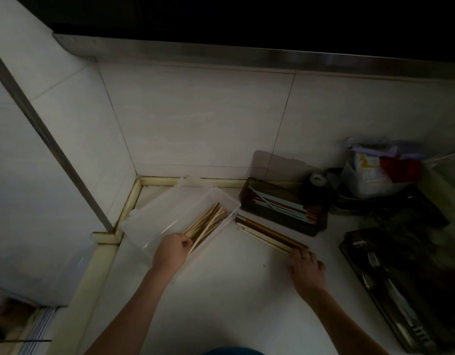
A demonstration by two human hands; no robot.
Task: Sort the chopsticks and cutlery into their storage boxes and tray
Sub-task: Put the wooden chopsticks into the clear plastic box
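Pinching pale chopsticks (pixel 208 226) inside the clear box (pixel 154 221), the left hand (pixel 171 252) has its grip curled. Right hand (pixel 307 269) rests spread-fingered on the loose chopsticks (pixel 264 233) lying on the table (pixel 234 290), beside the dark box (pixel 285 204).

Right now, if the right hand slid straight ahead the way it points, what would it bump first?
The right hand points up-left at the loose chopsticks on the counter; its fingertips already seem to reach their near ends.
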